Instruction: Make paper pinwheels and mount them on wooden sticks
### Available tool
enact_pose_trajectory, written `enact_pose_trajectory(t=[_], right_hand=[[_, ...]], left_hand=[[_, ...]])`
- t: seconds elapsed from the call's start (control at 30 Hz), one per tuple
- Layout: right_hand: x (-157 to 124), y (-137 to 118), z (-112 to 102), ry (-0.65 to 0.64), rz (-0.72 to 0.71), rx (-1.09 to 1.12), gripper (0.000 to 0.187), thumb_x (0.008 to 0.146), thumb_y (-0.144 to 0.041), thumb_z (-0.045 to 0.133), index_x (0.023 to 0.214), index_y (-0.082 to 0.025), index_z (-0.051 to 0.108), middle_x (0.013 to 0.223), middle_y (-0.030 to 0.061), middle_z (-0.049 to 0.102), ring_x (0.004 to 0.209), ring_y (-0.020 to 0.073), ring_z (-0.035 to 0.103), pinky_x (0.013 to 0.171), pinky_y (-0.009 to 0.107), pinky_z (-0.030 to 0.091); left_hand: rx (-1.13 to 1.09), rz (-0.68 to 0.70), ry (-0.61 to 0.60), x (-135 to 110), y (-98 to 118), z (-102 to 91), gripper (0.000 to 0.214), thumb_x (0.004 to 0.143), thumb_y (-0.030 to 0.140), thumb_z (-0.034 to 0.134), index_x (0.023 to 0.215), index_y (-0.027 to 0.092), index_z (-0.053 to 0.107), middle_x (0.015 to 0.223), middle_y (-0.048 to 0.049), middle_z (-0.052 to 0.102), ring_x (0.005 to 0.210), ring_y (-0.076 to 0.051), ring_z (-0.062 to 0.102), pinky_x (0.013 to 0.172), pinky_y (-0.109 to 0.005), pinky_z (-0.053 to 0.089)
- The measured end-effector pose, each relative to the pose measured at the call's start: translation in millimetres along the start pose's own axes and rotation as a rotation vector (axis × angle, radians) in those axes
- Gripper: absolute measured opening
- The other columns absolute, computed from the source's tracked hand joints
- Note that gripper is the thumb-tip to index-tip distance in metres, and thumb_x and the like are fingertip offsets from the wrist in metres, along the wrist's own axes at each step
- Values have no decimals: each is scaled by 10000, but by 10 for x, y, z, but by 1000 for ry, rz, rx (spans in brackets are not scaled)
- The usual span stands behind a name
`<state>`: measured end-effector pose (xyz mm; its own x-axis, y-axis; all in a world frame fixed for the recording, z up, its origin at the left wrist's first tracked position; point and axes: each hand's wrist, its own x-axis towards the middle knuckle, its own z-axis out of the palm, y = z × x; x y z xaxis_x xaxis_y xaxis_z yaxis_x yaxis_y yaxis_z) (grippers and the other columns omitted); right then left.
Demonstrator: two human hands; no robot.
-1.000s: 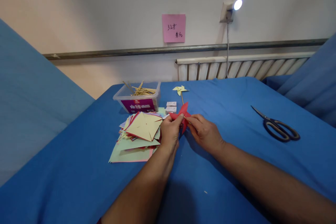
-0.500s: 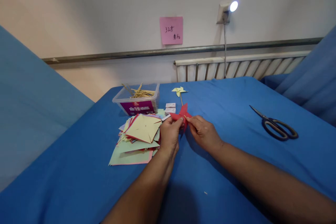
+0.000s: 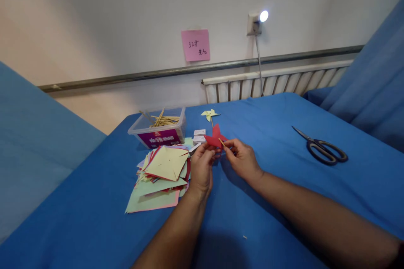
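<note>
Hands pinch a red pinwheel and a thin stick

Both hands meet over the blue table point(image 3: 284, 201). The left hand point(image 3: 200, 168) is curled shut, with thumb and fingers pinching the red pinwheel point(image 3: 215, 138) from the left. The right hand point(image 3: 243, 159) is curled too, and its fingertips pinch a thin stick point(image 3: 221, 142) that touches the pinwheel's lower right side. The pinwheel is held up off the cloth between the two hands, near the paper pile point(image 3: 164, 168).

This looks like the joining step, stick to paper. The next move calls for a steady left pinch, so the folded points do not spring open. It also calls for a small, straight push from the right hand. The stick is thin and could slip or bend.

More sticks sit in the plastic tub point(image 3: 158, 134). A yellow pinwheel point(image 3: 210, 113) lies just behind. The scissors point(image 3: 322, 151) lie well apart on the right.
</note>
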<state>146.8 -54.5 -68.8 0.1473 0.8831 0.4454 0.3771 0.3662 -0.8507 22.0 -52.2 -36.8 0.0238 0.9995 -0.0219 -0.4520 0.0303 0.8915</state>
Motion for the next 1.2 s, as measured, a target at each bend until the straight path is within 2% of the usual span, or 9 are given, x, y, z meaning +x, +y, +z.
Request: enact_pose_trajectory(t=[0.13,0.33,0.4,0.53,0.7,0.93,1.2], right_hand=[[-4,17,53,-4,173,178,153,842,-311,551,902,-203,641,788,23,704,611,151,626,556,266,476],[-9,-57,111,15,317,451,218,764,-386,637,838,-182,646,681,8,658,545,130,575,463,233,415],[9,-91,110,23,395,560,279,712,-419,692,829,-172,639,657,8,648,516,122,563,434,221,392],[49,-147,71,-15,537,751,348,584,-385,804,796,-170,630,621,-8,628,475,100,539,408,204,374],[50,-180,19,-97,607,976,326,597,-327,822,813,-177,630,672,-23,626,503,75,536,416,184,370],[12,-138,55,-160,625,1004,338,577,-284,836,802,-185,603,630,-31,623,500,86,542,436,192,392],[-28,-196,83,-184,640,923,354,562,-353,843,730,-173,589,642,-19,623,521,98,567,481,219,438]], left_hand=[[44,-19,79,44,-6,-5,376,592,171,759,955,157,662,866,-49,712,682,-123,624,645,-236,444],[142,53,134,89,-43,-44,324,578,274,829,804,145,637,643,16,640,530,-73,525,546,-200,382],[160,87,164,93,-41,-45,319,577,290,832,785,147,636,626,26,619,528,-71,514,542,-199,377],[157,116,244,99,-41,-40,382,563,296,840,861,151,650,777,-15,665,660,-104,580,627,-223,420],[99,38,213,102,-57,-57,423,600,339,827,937,153,652,903,-43,682,757,-126,605,716,-258,437],[47,23,131,82,-34,-42,326,611,321,815,832,148,648,781,-19,671,690,-118,590,704,-256,432],[40,48,138,66,-46,-42,246,594,266,805,713,161,617,660,25,610,605,-90,542,634,-222,415]])
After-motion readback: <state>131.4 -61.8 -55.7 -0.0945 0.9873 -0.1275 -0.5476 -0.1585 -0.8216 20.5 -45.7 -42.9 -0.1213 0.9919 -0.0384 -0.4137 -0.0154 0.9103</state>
